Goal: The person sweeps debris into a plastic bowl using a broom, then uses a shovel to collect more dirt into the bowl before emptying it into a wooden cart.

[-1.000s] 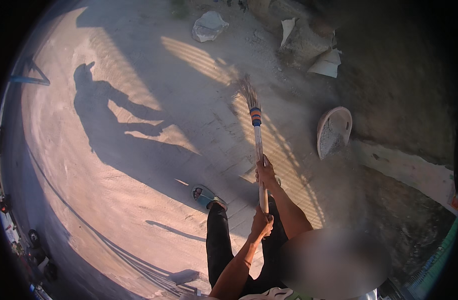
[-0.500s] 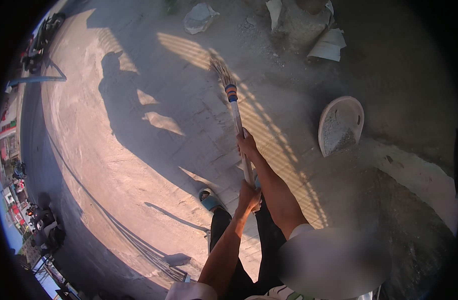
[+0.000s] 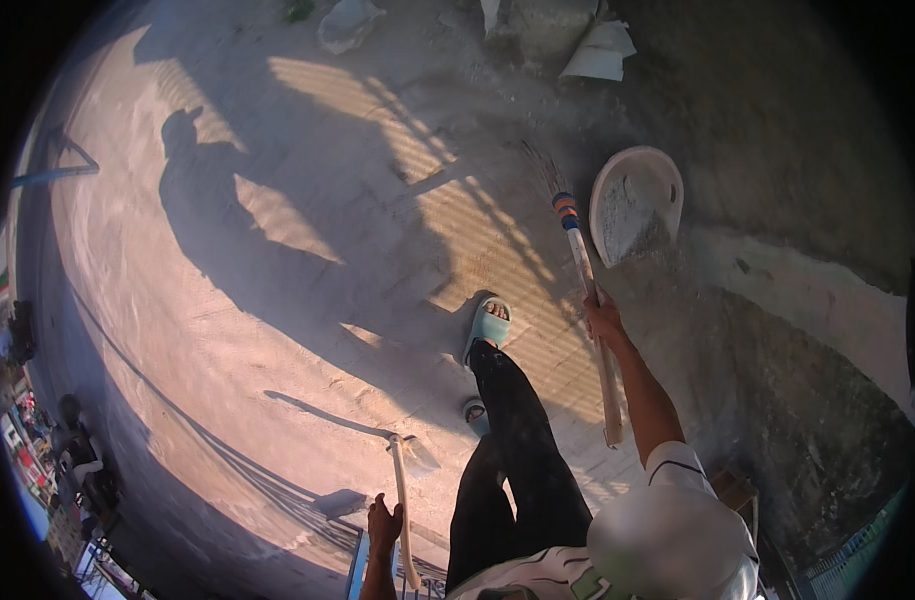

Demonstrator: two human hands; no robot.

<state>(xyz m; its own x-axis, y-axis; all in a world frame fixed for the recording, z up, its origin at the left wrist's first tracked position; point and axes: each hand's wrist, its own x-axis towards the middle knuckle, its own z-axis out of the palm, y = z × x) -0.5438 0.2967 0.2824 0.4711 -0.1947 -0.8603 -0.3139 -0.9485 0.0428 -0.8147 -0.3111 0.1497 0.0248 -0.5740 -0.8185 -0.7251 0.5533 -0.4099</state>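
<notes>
My right hand (image 3: 603, 316) is closed around the pale wooden handle of a stick broom (image 3: 584, 262). Orange and blue bands bind its bristles, which reach the ground beside a pale scoop-shaped pan (image 3: 605, 180). Grey grit and dust lie inside the pan. Lower left, my left hand (image 3: 384, 524) hangs with its fingers apart, holding nothing. Close to its right stands a wooden-handled tool (image 3: 402, 500) with a flat metal blade; whether it is a hoe or a shovel is unclear.
Broken pale slabs (image 3: 600, 52) lie at the far side, with a crumpled translucent sheet (image 3: 350, 24) to their left. Thin rods (image 3: 278, 498) stretch along the ground at lower left. A rough pale ledge (image 3: 808, 285) runs along the right. My sandalled foot (image 3: 489, 325) is mid-step.
My left hand has let go of the broom and dropped to the lower left. My right hand has carried the broom right, toward the pan. My feet and view have shifted.
</notes>
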